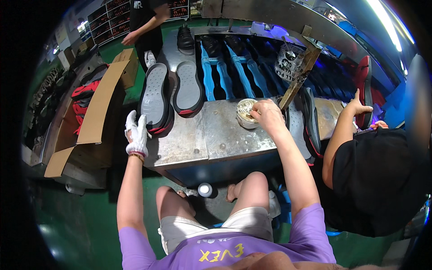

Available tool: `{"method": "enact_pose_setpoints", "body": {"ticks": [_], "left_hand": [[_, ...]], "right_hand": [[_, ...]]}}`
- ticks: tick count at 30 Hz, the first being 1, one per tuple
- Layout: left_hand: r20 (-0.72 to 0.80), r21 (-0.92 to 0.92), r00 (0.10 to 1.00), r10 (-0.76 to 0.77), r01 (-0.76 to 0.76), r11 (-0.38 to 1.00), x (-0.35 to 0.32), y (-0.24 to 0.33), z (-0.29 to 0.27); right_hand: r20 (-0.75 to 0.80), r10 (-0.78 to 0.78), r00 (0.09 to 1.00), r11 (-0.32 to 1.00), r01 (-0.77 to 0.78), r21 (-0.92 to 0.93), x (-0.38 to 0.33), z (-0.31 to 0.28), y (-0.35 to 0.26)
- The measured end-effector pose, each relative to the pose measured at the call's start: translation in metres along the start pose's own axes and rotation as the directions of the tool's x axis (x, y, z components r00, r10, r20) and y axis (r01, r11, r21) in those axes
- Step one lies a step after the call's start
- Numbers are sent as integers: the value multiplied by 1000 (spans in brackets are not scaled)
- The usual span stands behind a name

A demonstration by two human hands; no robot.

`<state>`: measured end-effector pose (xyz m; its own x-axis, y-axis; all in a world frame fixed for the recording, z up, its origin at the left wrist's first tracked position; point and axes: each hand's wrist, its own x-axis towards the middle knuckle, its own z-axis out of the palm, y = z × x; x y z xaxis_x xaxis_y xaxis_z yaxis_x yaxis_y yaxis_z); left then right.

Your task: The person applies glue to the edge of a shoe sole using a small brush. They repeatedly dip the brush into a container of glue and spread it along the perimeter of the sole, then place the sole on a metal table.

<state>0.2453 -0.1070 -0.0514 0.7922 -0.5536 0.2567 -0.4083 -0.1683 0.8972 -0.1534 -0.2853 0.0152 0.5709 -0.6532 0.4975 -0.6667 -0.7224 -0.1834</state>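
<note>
My left hand [137, 136], in a white glove, has its fingers stretched out beside the near left edge of a grey shoe sole [154, 96]. That sole lies on top of another with a red and black rim; I cannot tell whether the glove touches them. To their right lies a second grey sole [187, 85] with a black and red rim. My bare right hand [269, 116] is over the right rim of a small round tub [247, 118] with cream-coloured contents. Its fingers are pinched together over the tub, and what they hold is hidden.
Blue racks [221, 74] run behind the metal table [180, 145]. A wooden post [300, 76] rises near my right hand, with more soles [310, 119] beyond it. At right, a co-worker holds a red-and-black sole [363, 92]. A cardboard box [104, 96] stands left; another person stands behind.
</note>
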Motion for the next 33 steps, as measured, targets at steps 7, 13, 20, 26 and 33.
{"method": "enact_pose_setpoints", "body": {"ticks": [7,13,20,26,33], "left_hand": [[77,372,981,-178,137,918,36,0,3],[105,306,936,-336,291,906,66,-33,9],[1,79,960,-280,279,957,66,-12,-8],[-49,-612,969,-242,163,774,-14,39,-13],[-64,-928,977,-203,17,373,-157,98,-14]], "right_hand": [[198,-64,978,974,105,-202,7,25,13],[207,-106,973,958,156,-240,12,16,3],[-69,-214,974,972,206,-110,0,-9,-2],[-305,14,952,997,8,73,-22,-7,5],[-423,176,889,942,-27,335,-85,-32,-74]]}}
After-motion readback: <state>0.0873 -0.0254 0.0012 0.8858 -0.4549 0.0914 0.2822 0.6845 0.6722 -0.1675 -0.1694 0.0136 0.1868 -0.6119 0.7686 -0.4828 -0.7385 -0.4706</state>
